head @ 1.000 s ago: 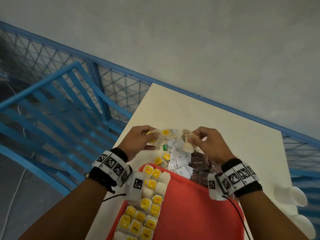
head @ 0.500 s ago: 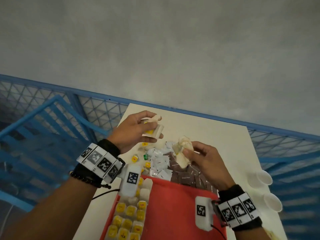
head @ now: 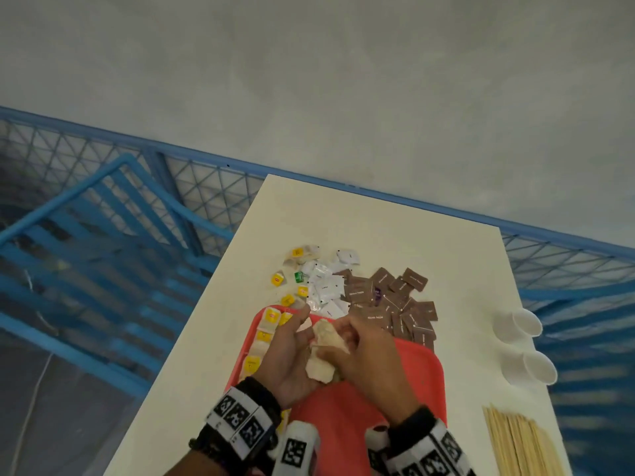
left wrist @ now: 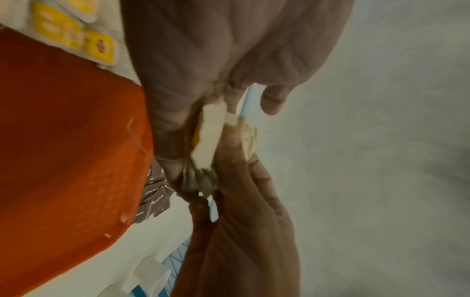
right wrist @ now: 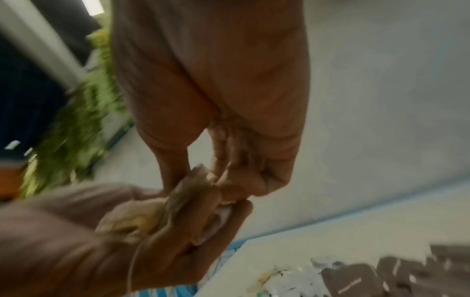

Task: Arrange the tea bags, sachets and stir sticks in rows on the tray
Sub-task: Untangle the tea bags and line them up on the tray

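Under both hands lies the white table [head: 360, 228], and beyond its far edge runs a blue mesh railing [head: 206, 187]. Next in size, the red tray [head: 422, 372], right beneath the hands, its near part hidden by the wrists. Along the tray's left edge, just left of the left hand, sits a row of tea bags with yellow tags [head: 264, 338]; the left wrist view shows those yellow tags close by the palm.

Ahead of the right hand, off the tray's far edge, is a loose heap of brown sachets [head: 395, 300]. Just left of that, ahead of both hands, is a scatter of white sachets [head: 326, 286], with a few loose tea bags [head: 299, 255] and yellow tags further left. Well to the right of the right hand lie two white paper cups [head: 522, 324] on their sides, and nearer the body, a bundle of wooden stir sticks [head: 515, 444].

Now the hands themselves. The left hand [head: 292, 359] and right hand [head: 371, 355] meet over the tray's far half, both closed on one small bunch of tea bags [head: 324, 352]. The left hand cradles the bunch from below, fingers curled up around it. The right hand's fingers pinch it from above. A thin string trails off the bunch in the wrist views. How many bags are in it, I can't tell.
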Demonstrator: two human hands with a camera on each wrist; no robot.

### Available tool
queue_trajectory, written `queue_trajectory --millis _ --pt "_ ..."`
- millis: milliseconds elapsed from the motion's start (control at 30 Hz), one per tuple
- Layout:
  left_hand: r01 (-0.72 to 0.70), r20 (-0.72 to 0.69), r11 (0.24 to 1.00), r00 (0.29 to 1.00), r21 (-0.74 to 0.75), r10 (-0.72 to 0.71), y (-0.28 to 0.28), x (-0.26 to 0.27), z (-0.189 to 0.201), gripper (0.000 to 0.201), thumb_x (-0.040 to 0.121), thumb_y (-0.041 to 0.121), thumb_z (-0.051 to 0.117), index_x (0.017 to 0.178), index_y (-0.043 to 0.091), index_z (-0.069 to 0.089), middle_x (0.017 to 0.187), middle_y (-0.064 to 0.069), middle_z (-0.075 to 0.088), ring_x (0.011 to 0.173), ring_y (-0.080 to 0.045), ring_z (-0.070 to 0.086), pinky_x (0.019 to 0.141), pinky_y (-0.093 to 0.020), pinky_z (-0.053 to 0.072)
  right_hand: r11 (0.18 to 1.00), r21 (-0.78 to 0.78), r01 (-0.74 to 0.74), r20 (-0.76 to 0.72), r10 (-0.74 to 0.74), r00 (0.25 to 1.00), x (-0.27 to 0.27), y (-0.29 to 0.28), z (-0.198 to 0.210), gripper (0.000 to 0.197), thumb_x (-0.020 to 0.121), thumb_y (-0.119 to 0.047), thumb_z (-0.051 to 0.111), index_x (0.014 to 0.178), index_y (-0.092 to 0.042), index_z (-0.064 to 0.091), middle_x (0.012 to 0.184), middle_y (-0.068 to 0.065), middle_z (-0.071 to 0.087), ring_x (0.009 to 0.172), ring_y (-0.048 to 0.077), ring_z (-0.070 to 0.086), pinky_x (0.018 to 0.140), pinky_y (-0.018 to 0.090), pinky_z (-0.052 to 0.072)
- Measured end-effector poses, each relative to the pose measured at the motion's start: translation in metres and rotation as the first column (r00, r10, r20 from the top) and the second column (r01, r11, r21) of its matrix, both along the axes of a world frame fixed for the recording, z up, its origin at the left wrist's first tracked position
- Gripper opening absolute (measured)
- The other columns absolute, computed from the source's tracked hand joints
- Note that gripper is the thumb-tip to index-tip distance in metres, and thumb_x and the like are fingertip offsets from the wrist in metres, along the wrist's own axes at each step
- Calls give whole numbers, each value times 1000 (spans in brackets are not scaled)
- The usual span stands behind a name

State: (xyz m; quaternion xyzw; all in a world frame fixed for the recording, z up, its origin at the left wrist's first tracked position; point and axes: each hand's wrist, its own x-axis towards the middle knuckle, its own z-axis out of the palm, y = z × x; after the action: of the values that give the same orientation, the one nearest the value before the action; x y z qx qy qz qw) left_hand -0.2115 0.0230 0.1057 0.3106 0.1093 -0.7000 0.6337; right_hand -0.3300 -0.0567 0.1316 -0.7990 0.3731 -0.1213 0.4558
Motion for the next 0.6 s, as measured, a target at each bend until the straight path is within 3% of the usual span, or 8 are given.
queue_trajectory --millis 67,133,167,233,300,367,500,600 --pt "-29 -7 1000 1000 7 29 5 -1 -1 55 95 44 56 114 -6 65 109 -20 66 74 -26 70 66 -36 59 993 -116 12 -33 -16 999 3 8 -3 36 65 -31 86 83 -28 55 75 -10 55 68 4 50 59 20 36" --pt "-17 26 1000 1000 26 17 8 -2 0 43 90 38 56 90 -2 70 83 -16 67 58 -23 67 51 -32 56 991 -135 24 38 -19 999 3 10 -3 37 65 -29 86 79 -28 52 73 -9 51 66 5 47 58 17 33" --pt "-15 33 999 999 38 13 10 -1 -1 41 89 37 55 84 0 72 78 -14 67 56 -22 66 49 -30 55 987 -163 3 81 10 997 1 10 -2 33 68 -28 84 80 -28 53 74 -10 52 66 6 48 59 15 34" --pt "-5 55 998 998 56 2 13 3 -2 40 92 37 53 89 2 74 87 -12 68 66 -21 65 56 -32 53 945 -299 -131 89 164 982 -6 11 5 21 79 -27 73 92 -30 57 86 -13 53 76 4 50 68 14 38" --pt "-4 73 997 997 79 -2 16 7 -7 40 95 36 51 95 3 75 94 -13 68 75 -22 64 62 -34 52 818 -462 -343 -46 364 930 -14 15 9 29 84 -25 61 111 -34 57 108 -14 54 96 7 49 81 21 42" --pt "0 62 996 998 87 -5 17 9 -7 39 99 32 47 97 2 73 89 -14 70 71 -23 67 58 -32 57 667 -566 -484 -214 448 868 -19 20 7 42 81 -26 55 121 -40 51 126 -14 52 104 16 46 82 29 45" --pt "34 109 999 993 38 -38 19 9 -1 37 91 30 50 83 6 78 82 -12 70 64 -22 69 53 -30 56 553 -686 -473 -271 409 871 -15 21 -1 29 83 -35 55 111 -41 59 125 -14 56 101 17 43 72 33 45" --pt "38 103 997 994 70 -45 22 10 -2 36 90 29 52 87 4 77 84 -11 70 65 -20 64 55 -29 53 588 -712 -384 -154 403 902 -10 22 -3 15 89 -37 57 99 -38 68 118 -13 59 98 15 42 68 37 46"
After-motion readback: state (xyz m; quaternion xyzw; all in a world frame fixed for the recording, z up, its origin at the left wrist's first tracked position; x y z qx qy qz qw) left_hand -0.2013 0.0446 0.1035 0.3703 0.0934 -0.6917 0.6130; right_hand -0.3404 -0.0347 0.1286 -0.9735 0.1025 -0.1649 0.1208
